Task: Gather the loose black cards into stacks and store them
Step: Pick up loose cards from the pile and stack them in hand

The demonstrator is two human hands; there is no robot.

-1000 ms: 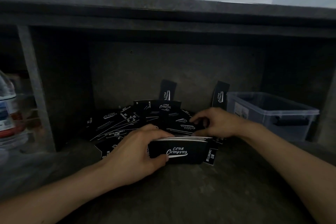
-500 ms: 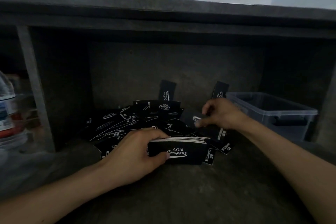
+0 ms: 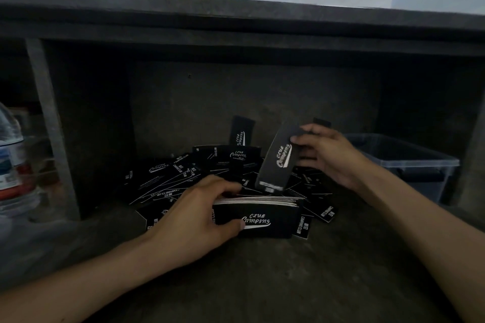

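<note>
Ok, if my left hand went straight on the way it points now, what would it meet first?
Most likely the loose black cards heaped just beyond the stack that your left hand grips. Past them, in roughly the same line, hangs the card pinched in your right hand, though depth is unclear.

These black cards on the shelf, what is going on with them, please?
A person is gathering them. The left hand grips a stack of cards standing on its edge, while the right hand pinches a single card above the loose pile. Many cards lie scattered there, not yet stacked. A clear plastic bin stands to the right.
</note>
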